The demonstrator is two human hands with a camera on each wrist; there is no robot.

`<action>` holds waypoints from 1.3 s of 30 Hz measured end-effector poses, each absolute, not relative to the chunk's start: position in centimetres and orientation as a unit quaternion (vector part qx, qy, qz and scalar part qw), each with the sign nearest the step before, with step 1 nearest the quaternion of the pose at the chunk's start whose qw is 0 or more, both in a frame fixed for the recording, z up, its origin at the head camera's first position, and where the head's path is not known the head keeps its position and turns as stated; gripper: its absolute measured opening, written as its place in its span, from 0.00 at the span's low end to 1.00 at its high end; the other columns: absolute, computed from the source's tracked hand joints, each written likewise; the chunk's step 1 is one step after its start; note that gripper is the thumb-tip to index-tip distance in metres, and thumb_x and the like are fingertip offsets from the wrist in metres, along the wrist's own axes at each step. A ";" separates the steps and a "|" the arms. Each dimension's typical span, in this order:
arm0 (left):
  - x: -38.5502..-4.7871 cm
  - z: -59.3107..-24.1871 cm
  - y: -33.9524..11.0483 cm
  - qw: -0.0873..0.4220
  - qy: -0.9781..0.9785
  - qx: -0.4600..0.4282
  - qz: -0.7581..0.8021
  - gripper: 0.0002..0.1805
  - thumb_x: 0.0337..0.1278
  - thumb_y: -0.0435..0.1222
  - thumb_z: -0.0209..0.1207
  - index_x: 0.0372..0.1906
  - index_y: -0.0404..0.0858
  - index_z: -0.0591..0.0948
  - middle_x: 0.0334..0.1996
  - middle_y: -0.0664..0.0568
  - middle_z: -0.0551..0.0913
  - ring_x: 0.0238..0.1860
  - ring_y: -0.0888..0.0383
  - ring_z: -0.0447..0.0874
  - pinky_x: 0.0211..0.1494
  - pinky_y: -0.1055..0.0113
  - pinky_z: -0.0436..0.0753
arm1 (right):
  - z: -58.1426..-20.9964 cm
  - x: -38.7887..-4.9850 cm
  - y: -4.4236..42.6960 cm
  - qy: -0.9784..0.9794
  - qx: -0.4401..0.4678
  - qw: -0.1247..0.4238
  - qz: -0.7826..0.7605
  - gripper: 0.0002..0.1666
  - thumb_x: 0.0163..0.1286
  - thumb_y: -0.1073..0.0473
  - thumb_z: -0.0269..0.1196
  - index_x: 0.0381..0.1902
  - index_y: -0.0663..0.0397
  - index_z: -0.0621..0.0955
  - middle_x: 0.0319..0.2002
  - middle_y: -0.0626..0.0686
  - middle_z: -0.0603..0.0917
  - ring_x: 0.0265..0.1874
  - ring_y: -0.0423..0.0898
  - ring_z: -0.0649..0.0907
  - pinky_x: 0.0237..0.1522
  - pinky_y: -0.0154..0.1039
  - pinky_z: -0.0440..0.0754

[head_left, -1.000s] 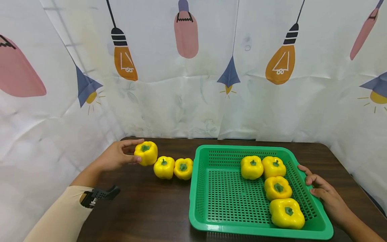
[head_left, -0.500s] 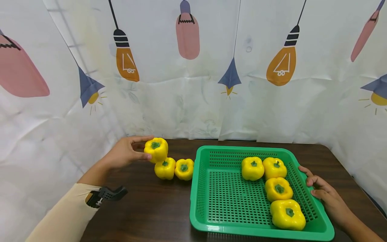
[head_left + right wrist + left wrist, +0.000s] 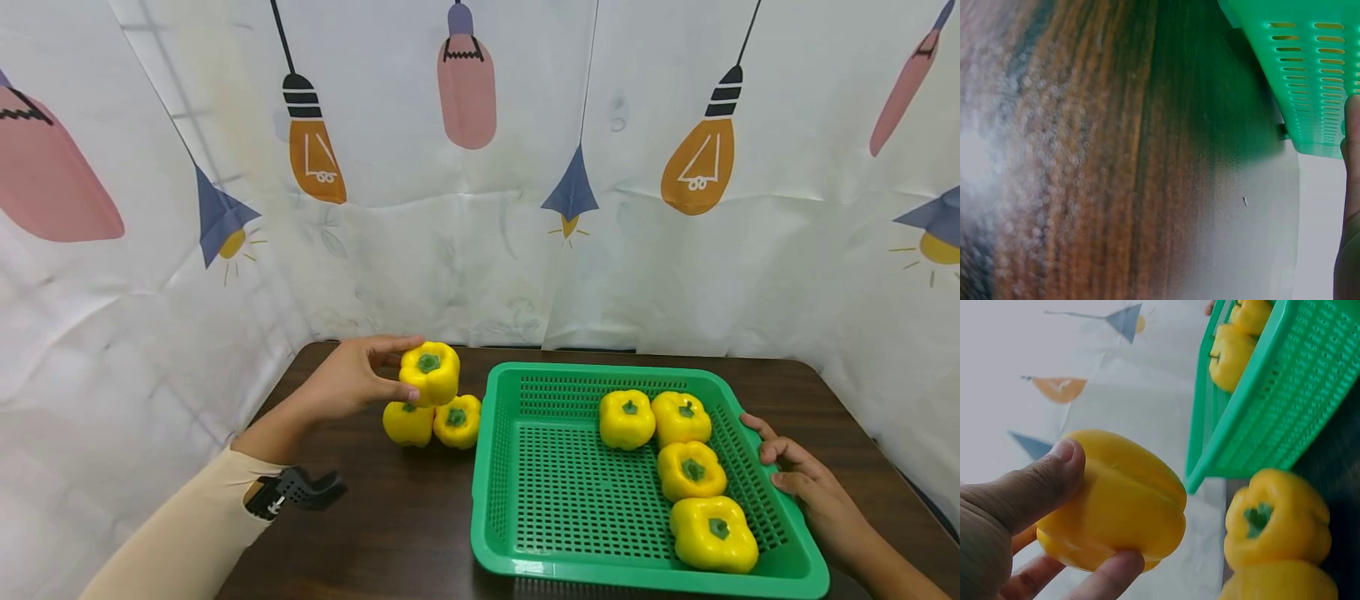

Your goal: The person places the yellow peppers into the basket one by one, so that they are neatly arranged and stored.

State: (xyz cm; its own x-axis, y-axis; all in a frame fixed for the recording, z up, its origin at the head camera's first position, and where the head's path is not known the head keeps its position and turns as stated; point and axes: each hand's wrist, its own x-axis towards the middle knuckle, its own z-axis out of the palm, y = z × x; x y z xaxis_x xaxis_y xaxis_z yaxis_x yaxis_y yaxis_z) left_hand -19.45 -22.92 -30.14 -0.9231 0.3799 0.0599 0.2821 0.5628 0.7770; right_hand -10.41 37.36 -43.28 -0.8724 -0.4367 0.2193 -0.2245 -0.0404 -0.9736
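Observation:
My left hand pinches a yellow bell pepper between thumb and fingers, raised off the table. In the left wrist view, the thumb presses one side of that pepper and fingertips support it from below. Two more yellow bell peppers sit just beneath and in front: one partly covered on the left, the other beside the basket. A green perforated basket stands to the right, with several yellow peppers along its right part. On its right rim my right hand has a grip; the right wrist view shows only part of it.
The dark wooden table carries everything. A white printed curtain hangs behind it and along both sides. The basket's left wall rises between the loose peppers and the basket's inside. A watch-like strap sticks out at the left wrist.
My left hand has carried its pepper rightward, from left of the two table peppers to over them. My right hand stays on the basket rim, and the basket's peppers have not moved.

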 end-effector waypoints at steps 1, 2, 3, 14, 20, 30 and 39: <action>-19.4 -30.1 -22.6 0.057 0.883 0.189 0.425 0.43 0.49 0.49 0.78 0.72 0.48 0.76 0.67 0.52 0.77 0.61 0.49 0.80 0.59 0.48 0.81 | -43.3 -10.4 37.3 0.690 -0.240 0.077 -0.679 0.19 0.78 0.75 0.33 0.50 0.54 0.69 0.78 0.40 0.50 0.69 0.31 0.66 0.53 0.38 0.83; -19.4 -30.1 -22.2 0.058 0.883 0.189 0.426 0.43 0.48 0.49 0.79 0.72 0.49 0.76 0.67 0.53 0.77 0.61 0.50 0.80 0.60 0.48 0.81 | -43.3 -10.4 37.3 0.690 -0.242 0.076 -0.678 0.19 0.78 0.75 0.33 0.50 0.54 0.69 0.78 0.40 0.50 0.69 0.31 0.66 0.53 0.37 0.83; -19.4 -30.1 -21.8 0.059 0.882 0.190 0.426 0.43 0.47 0.50 0.79 0.72 0.50 0.76 0.67 0.54 0.77 0.61 0.51 0.80 0.59 0.48 0.81 | -43.3 -10.4 37.3 0.692 -0.242 0.075 -0.676 0.19 0.78 0.75 0.33 0.50 0.55 0.69 0.78 0.40 0.51 0.69 0.31 0.66 0.53 0.37 0.83; -19.6 -30.8 -17.7 0.066 0.858 0.252 0.442 0.43 0.46 0.49 0.79 0.71 0.50 0.77 0.68 0.57 0.76 0.58 0.54 0.81 0.55 0.55 0.84 | -43.3 -10.4 37.4 0.687 -0.252 0.070 -0.679 0.20 0.76 0.78 0.32 0.49 0.57 0.69 0.78 0.40 0.52 0.68 0.32 0.66 0.53 0.36 0.83; -19.2 -30.9 -15.6 0.081 0.852 0.251 0.453 0.44 0.43 0.48 0.81 0.71 0.53 0.77 0.66 0.59 0.77 0.56 0.58 0.82 0.50 0.60 0.86 | -43.4 -10.4 37.4 0.688 -0.249 0.071 -0.678 0.20 0.76 0.78 0.32 0.48 0.57 0.69 0.78 0.39 0.52 0.68 0.32 0.67 0.53 0.36 0.83; -18.9 -31.3 -12.4 0.087 0.847 0.267 0.451 0.42 0.45 0.44 0.81 0.70 0.52 0.78 0.65 0.61 0.77 0.55 0.58 0.82 0.48 0.63 0.86 | -43.4 -10.5 37.3 0.681 -0.256 0.073 -0.682 0.21 0.76 0.78 0.31 0.48 0.57 0.68 0.78 0.40 0.51 0.69 0.32 0.67 0.53 0.37 0.83; -18.5 -31.8 -9.4 0.118 0.844 0.269 0.448 0.40 0.46 0.42 0.80 0.68 0.53 0.79 0.66 0.63 0.76 0.58 0.54 0.79 0.47 0.64 0.85 | -43.4 -10.5 37.3 0.676 -0.249 0.079 -0.689 0.21 0.76 0.78 0.32 0.49 0.55 0.69 0.78 0.39 0.51 0.68 0.32 0.68 0.53 0.38 0.84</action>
State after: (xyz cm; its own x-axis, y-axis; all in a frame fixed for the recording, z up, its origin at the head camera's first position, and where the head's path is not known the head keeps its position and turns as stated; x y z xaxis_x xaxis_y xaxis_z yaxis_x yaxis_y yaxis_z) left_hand -18.47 -9.40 -31.77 -0.8270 0.5606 0.0423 0.3492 0.4534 0.8201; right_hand -10.48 37.32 -43.42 -0.8635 -0.4458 0.2360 -0.2278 -0.0727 -0.9710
